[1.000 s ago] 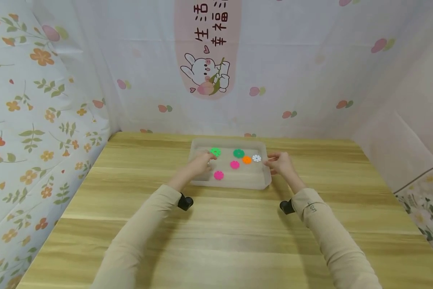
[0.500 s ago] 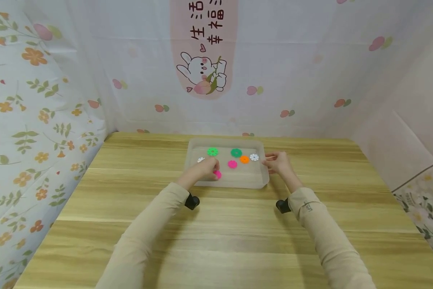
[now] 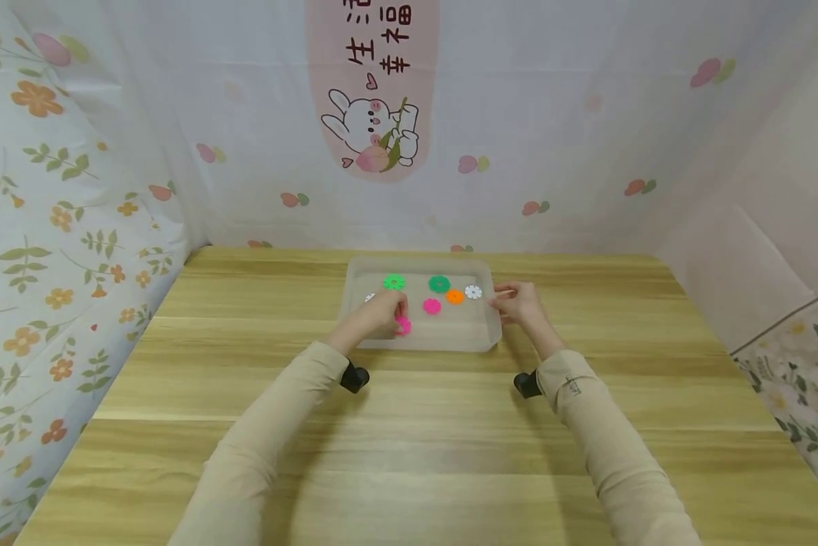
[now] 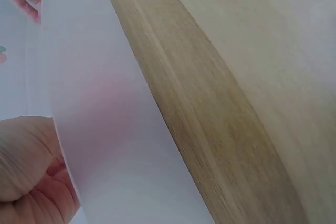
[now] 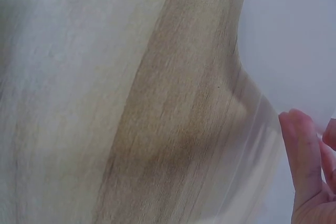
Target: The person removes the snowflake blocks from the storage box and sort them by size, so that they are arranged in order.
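A shallow frosted plastic tray [image 3: 425, 343] stands on the table with several snowflake-shaped building discs inside. My left hand [image 3: 379, 311] reaches in over its front left part. Its curled fingers pinch at a pink snowflake disc [image 3: 404, 326] lying near the front wall and cover its left side. In the left wrist view, a pink blur shows through the tray wall beside the curled left hand [image 4: 31, 171]. My right hand [image 3: 520, 302] grips the tray's right rim between thumb and fingers. The right wrist view shows the right hand's fingertips [image 5: 296, 116] at that rim.
Other discs in the tray are bright green [image 3: 393, 282], dark green [image 3: 439, 283], orange [image 3: 455, 296], pink [image 3: 432, 306] and white [image 3: 473, 292]. A second white disc [image 3: 370, 298] is partly hidden by the left hand. The wooden table [image 3: 422, 447] meets patterned curtains [image 3: 552, 129] behind.
My left hand has moved from beside the bright green disc toward the front, onto the pink disc. The right hand stays at the tray's right rim. The head view has shifted slightly.
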Motion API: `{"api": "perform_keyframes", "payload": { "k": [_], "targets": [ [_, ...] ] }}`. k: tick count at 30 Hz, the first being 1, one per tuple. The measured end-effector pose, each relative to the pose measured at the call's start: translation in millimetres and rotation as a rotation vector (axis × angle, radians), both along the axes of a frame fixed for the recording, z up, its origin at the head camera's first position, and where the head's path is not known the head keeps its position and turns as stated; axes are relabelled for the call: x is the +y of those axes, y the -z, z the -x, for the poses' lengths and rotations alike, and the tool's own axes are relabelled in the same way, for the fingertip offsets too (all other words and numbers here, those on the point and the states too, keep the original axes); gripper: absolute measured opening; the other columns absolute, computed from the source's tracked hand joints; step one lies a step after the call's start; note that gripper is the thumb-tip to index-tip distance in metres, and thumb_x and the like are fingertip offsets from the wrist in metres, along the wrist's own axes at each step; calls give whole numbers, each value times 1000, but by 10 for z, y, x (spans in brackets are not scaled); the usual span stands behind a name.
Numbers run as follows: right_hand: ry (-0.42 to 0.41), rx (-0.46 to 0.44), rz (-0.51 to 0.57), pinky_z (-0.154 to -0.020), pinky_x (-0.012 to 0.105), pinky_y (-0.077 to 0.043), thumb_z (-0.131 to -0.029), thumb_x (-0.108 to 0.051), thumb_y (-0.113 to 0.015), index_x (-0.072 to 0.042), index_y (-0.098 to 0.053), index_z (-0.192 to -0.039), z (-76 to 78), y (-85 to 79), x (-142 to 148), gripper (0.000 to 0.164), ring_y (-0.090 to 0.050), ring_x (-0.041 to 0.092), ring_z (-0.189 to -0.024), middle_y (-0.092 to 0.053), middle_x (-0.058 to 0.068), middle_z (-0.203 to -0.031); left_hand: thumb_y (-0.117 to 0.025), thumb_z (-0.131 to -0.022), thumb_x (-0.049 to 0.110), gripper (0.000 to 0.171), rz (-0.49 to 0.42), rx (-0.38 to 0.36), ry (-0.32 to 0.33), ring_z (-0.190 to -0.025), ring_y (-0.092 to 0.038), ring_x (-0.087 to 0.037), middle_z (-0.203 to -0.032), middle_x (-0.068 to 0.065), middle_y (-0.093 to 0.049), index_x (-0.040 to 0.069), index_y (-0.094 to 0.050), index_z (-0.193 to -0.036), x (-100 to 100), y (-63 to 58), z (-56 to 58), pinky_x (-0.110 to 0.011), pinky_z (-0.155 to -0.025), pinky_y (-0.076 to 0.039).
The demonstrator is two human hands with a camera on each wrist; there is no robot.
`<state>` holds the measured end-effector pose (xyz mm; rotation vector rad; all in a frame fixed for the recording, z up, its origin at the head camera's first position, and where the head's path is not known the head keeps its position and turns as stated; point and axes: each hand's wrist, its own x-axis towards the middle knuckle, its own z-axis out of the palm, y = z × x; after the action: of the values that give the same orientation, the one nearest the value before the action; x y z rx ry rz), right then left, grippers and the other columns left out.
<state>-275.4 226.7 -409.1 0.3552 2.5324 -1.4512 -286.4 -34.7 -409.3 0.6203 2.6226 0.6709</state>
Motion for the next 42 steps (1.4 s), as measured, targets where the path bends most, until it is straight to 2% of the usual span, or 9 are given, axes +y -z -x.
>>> {"api": "perform_keyframes", "payload": {
  "k": [1, 3, 8, 12, 17, 21, 25, 31, 42],
  "targets": [
    [2, 0, 3, -59, 26, -56, -86, -4, -59, 4, -50, -126, 6, -3, -3, 41, -60, 9, -65, -55, 29, -119, -68, -71, -7, 19, -18, 8, 6, -77, -52, -19, -85, -11, -59, 0, -57, -84, -7, 13, 15, -27, -68, -48],
    [1, -1, 2, -59, 25, -56, -86, -4, -59, 3, -51, -125, 17, -9, -10, 41, -59, 8, -64, -56, 29, -118, -66, -70, -9, 19, -64, 27, 37, -76, -54, -17, -81, -8, -59, 4, -58, -81, -49, 241, 201, -26, -67, -48],
    [7, -9, 17, -59, 25, -56, -86, -3, -59, 3, -50, -126, 26, -18, -20, 41, -58, 6, -62, -55, 29, -118, -69, -64, -9, 27, -162, 121, 110, -66, -51, -12, -70, 1, -55, 14, -58, -74, -144, 1034, 778, -22, -57, -43],
    [19, -16, 22, -59, 25, -56, -86, -3, -59, 2, -51, -125, 33, -24, -19, 41, -57, 5, -62, -56, 28, -118, -64, -67, -11, 23, -179, 96, 124, -69, -53, -14, -74, -3, -58, 10, -61, -78, -153, 1106, 843, -24, -61, -45],
    [20, -8, 10, -60, 25, -56, -86, -4, -59, 1, -52, -125, 43, -26, -18, 40, -57, 4, -62, -56, 27, -118, -67, -70, -5, 20, -261, 69, 147, -65, -52, -11, -71, 0, -57, 13, -60, -75, -218, 972, 759, -21, -56, -44],
    [16, -13, 7, -60, 25, -56, -86, -3, -58, 1, -51, -126, 48, -33, -12, 41, -58, 6, -61, -56, 26, -116, -67, -75, 0, 10, -211, -38, 78, -77, -58, -19, -81, -9, -62, 4, -63, -83, -179, 360, 349, -27, -70, -50],
    [11, -18, 3, -61, 25, -56, -86, -4, -58, 1, -50, -127, 42, -39, 3, 42, -59, 8, -65, -55, 25, -115, -62, -78, -5, 9, -243, -32, 52, -81, -59, -21, -86, -14, -62, -4, -61, -87, -123, -52, 20, -26, -73, -51],
    [11, -24, 19, -60, 24, -56, -86, -3, -58, 2, -49, -127, 25, -34, 15, 42, -61, 11, -69, -54, 28, -119, -63, -82, -1, 11, -321, -31, 67, -83, -59, -20, -89, -15, -61, -5, -60, -92, 15, -181, -141, -22, -75, -51],
    [9, -36, 31, -62, 26, -56, -87, -3, -57, 2, -48, -128, -5, -31, -15, 42, -58, 8, -66, -54, 28, -120, -66, -80, 0, 12, -412, -81, 165, -79, -59, -15, -88, -13, -64, -3, -61, -90, 418, -198, -384, -17, -75, -50]
  ]
}}
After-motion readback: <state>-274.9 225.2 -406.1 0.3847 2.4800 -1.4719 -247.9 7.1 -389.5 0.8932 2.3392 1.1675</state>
